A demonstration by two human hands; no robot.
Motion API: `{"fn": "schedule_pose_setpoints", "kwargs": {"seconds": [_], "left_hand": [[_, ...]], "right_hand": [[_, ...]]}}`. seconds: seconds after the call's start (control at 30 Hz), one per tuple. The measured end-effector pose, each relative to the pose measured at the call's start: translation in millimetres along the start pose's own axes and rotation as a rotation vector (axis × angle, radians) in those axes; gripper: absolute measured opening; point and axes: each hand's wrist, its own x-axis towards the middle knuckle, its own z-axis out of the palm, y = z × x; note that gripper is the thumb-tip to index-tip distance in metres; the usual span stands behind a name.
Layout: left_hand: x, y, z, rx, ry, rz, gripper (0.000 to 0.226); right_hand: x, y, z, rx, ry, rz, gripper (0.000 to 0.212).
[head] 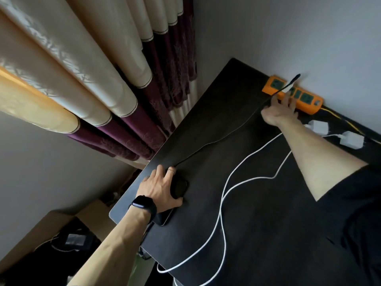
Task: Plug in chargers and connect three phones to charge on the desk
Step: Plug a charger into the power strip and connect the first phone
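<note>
An orange power strip (307,105) with green sockets lies at the desk's far edge against the wall. My right hand (277,112) reaches to it, fingers at a white plug in a socket, a black cable (226,135) running from there across the desk. That cable ends near my left hand (159,186), which rests on a black phone (179,186) at the desk's left edge. A second dark phone (165,218) lies under my left wrist. Two white charger bricks (319,126) (351,139) sit near the wall, with white cables (224,199) looping over the black desk (257,234).
Cream and purple curtains (92,79) hang left of the desk. On the floor below the desk's left edge stands a cardboard box (61,234) holding dark items and cables. A yellow cord (340,118) leaves the power strip along the wall.
</note>
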Motion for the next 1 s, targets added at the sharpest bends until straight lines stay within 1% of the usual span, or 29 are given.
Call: {"fn": "schedule_pose_setpoints", "kwargs": {"seconds": [0.17,0.27,0.37,0.43,0.47,0.5,0.53,0.63,0.7,0.77,0.87,1.0], "left_hand": [[-3,-1,3,-0.012,0.062,0.017,0.089],[-10,-3,9,0.012,0.068,0.001,0.094],[-30,-4,14,0.012,0.073,-0.019,0.095],[-49,-7,20,0.036,0.065,-0.034,0.091],[-57,-8,24,0.037,0.053,-0.054,0.090],[-67,-12,26,0.039,0.029,-0.068,0.090],[-76,-16,28,0.046,0.000,-0.072,0.091],[-92,-31,33,0.039,-0.035,-0.076,0.086],[-93,-40,30,0.001,-0.031,-0.092,0.081],[-90,-46,27,-0.005,-0.029,-0.078,0.080],[-88,-53,28,0.021,-0.018,-0.058,0.080],[-89,-54,36,0.001,0.013,-0.102,0.082]], "right_hand": [[6,-7,-7,0.068,0.029,-0.030,0.076],[-15,-6,24,0.189,0.134,-0.086,0.072],[-80,-20,69,0.353,0.301,-0.168,0.063],[-138,-32,104,0.408,0.416,-0.300,0.054],[-164,-37,125,0.422,0.452,-0.371,0.050],[-193,-42,146,0.429,0.452,-0.417,0.048],[-219,-45,167,0.421,0.405,-0.440,0.048],[-286,-49,220,0.338,0.134,-0.455,0.058],[-313,-50,247,0.236,-0.011,-0.468,0.064],[-327,-53,261,0.131,-0.105,-0.463,0.067],[-336,-58,270,0.008,-0.129,-0.459,0.070],[-338,-56,273,-0.053,-0.126,-0.453,0.072]]}}
